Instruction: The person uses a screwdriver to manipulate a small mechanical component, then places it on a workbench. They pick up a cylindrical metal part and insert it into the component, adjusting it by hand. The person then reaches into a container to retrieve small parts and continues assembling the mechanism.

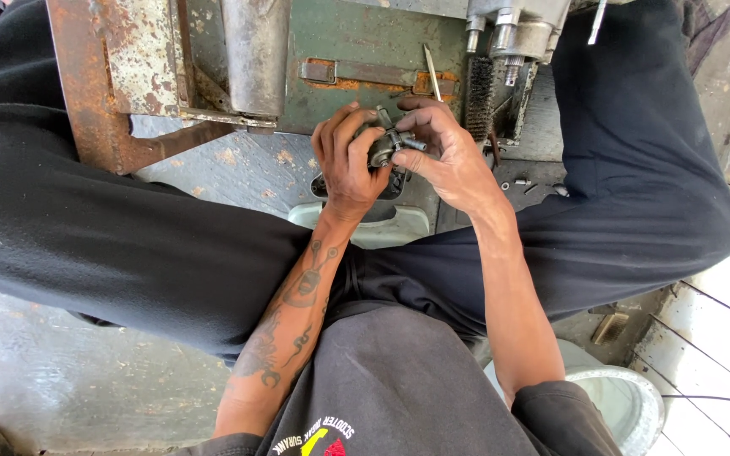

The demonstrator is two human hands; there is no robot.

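Head view: two hands, one metal part.

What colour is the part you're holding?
Dark grey metal part, held in both hands, left hand and right hand; head view.

Two hands, one metal part, one wire brush, one screwdriver, one rusty frame, one steel bowl, several small bolts.

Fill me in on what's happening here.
A seated person holds a small dark metal part in both hands above the floor between the knees. The left hand cups it from one side; the right hand pinches its end. A rusty green metal box and wire brush lie just beyond.
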